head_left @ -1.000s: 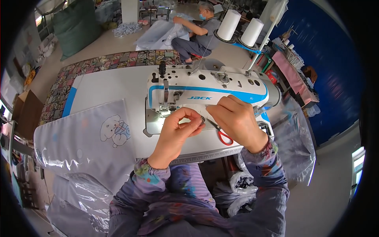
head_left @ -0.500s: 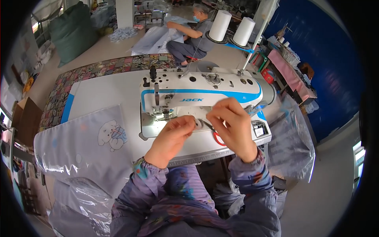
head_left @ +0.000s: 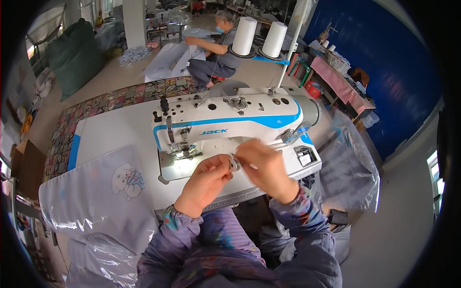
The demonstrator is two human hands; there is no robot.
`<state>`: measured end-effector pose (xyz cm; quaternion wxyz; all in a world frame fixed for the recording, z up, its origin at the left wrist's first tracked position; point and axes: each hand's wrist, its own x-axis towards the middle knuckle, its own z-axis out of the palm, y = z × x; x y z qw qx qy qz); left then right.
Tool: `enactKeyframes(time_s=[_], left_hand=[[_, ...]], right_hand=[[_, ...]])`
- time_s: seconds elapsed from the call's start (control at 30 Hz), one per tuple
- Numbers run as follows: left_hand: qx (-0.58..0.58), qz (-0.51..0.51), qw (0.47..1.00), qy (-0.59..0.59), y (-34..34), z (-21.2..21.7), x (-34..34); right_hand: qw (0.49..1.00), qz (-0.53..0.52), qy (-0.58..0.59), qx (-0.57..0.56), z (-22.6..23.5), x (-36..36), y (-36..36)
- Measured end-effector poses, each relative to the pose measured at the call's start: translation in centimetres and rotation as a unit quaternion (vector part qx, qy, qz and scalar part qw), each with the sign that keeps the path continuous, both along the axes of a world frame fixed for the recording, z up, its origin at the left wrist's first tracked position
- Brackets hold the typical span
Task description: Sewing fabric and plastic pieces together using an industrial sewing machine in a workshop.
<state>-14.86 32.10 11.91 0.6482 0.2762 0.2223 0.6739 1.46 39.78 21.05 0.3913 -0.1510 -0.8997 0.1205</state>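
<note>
My left hand (head_left: 201, 185) is closed, with thumb and fingertips pinching a small round silver metal bobbin case (head_left: 235, 164). Close to its right side is my right hand (head_left: 265, 170), bent at the fingers and smeared by motion; whether it holds a thread cannot be made out. Both hands are raised in front of a white and blue sewing machine (head_left: 225, 117), whose lamp lights the needle area. Left of the machine, a grey sheet under shiny clear plastic (head_left: 91, 187), printed with a cartoon dog, lies across the table and hangs over its front edge.
Two white thread cones (head_left: 244, 36) stand on a holder behind the machine. Clear plastic sheeting (head_left: 348, 158) hangs at the table's right end. Beyond the table a masked person (head_left: 216, 53) crouches over pale sheets. A green sack (head_left: 74, 57) stands far left.
My right hand has come down and closer to the left one, its fingers now beside the bobbin case. Red-handled scissors seen on the table earlier are now hidden. The whole view has shifted.
</note>
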Motion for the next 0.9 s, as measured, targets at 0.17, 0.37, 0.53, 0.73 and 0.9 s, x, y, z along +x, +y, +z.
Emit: enactKeyframes(time_s=[0.17,0.37,0.53,0.73,0.9], left_hand=[[0.016,0.009,0.998,-0.061,0.5,0.2,0.8],[-0.026,0.03,0.999,-0.036,1.2,0.5,1.7],[-0.002,0.051,0.991,-0.125,1.5,0.6,2.2],[0.092,-0.043,0.99,-0.094,1.8,1.2,3.2],[0.056,0.139,0.984,0.093,4.9,5.6,1.0]], right_hand=[[1.0,0.002,0.003,-0.012,-0.2,0.9,0.1],[1.0,-0.004,-0.001,0.02,0.2,1.5,0.1],[0.993,0.074,-0.066,0.06,0.4,2.2,0.2],[0.994,-0.001,-0.104,0.036,0.2,2.5,0.2],[0.998,-0.062,-0.014,0.003,2.4,3.5,1.0]])
